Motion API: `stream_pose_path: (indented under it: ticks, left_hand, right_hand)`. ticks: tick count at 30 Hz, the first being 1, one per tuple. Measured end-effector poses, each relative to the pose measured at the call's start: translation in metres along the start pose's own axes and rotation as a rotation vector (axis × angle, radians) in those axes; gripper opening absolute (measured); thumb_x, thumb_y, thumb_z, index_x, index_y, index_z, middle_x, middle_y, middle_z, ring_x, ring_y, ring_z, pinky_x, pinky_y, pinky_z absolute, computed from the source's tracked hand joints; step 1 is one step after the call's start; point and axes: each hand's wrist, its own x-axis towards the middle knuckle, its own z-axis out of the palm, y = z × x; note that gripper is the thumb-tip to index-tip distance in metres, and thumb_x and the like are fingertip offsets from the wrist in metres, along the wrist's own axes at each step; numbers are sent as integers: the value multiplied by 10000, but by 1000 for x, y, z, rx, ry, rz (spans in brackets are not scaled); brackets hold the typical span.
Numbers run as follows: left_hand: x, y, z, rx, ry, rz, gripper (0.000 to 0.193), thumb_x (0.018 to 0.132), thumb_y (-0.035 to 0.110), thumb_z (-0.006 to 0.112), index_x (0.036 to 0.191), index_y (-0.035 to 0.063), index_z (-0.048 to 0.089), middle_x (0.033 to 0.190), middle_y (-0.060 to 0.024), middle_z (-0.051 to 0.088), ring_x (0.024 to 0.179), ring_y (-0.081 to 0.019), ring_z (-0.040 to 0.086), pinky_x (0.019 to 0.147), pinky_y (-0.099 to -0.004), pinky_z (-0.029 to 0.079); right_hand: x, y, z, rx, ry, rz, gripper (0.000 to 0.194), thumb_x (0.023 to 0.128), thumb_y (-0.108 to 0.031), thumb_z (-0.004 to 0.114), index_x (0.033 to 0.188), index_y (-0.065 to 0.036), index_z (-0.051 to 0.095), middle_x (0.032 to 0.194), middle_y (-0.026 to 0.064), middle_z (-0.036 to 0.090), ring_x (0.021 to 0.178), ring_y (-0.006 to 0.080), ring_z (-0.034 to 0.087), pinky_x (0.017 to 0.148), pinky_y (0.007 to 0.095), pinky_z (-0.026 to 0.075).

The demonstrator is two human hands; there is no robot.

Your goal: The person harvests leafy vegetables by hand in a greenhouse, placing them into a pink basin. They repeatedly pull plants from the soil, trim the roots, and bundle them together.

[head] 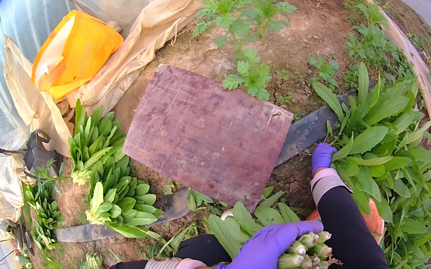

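My left hand [262, 259], in a purple glove, is closed around a bunch of leafy green stalks. The cut pale stem ends [306, 258] face up toward me, and the bunch's broad leaves [239, 224] spread out beyond the hand. My right hand [322, 156], gloved the same way, reaches into the near side of a large heap of long-leaved greens [383, 140]. Leaves cover its fingertips, so whether they grip a stalk is hidden. Ahead of both hands a worn reddish-brown board [209, 135] lies on the soil.
Tied bunches of greens [123, 197] lie on the left over a dark strip [82, 233]. An orange bag [86, 49] rests by the plastic sheeting [161, 15]. Feathery-leaved plants [239, 19] grow beyond the board. A dark bag [41, 153] sits far left.
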Motion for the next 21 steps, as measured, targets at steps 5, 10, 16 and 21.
stream_pose_path:
  ticks: [5,10,16,21]
  left_hand:
    - [-5,-1,-1,47,11,31,771,726,235,840,1400,81,501,1293,-70,628,1120,-241,635,973,-357,492]
    - [-8,-6,4,-43,76,80,715,700,233,830,1338,78,545,1261,-107,630,1134,-268,628,986,-374,488]
    - [-13,-8,5,-45,106,74,689,682,227,826,1301,71,566,1212,-125,638,1122,-278,631,983,-380,493]
    - [-14,-3,2,-9,83,46,708,696,235,834,1327,79,551,1217,-101,643,1096,-263,640,960,-372,500]
  right_hand:
    - [1,-5,5,-12,11,29,312,968,-203,462,1185,-72,643,1067,87,633,947,277,622,777,586,473]
    - [5,-6,10,88,11,52,297,963,-216,465,1161,-90,648,1038,70,635,932,250,618,747,553,474]
    - [3,-10,14,116,35,86,281,964,-201,463,1130,-85,657,1035,78,631,928,267,621,766,593,466]
    - [2,-13,17,7,98,103,287,964,-224,460,1125,-92,656,1021,68,635,922,247,624,763,563,469]
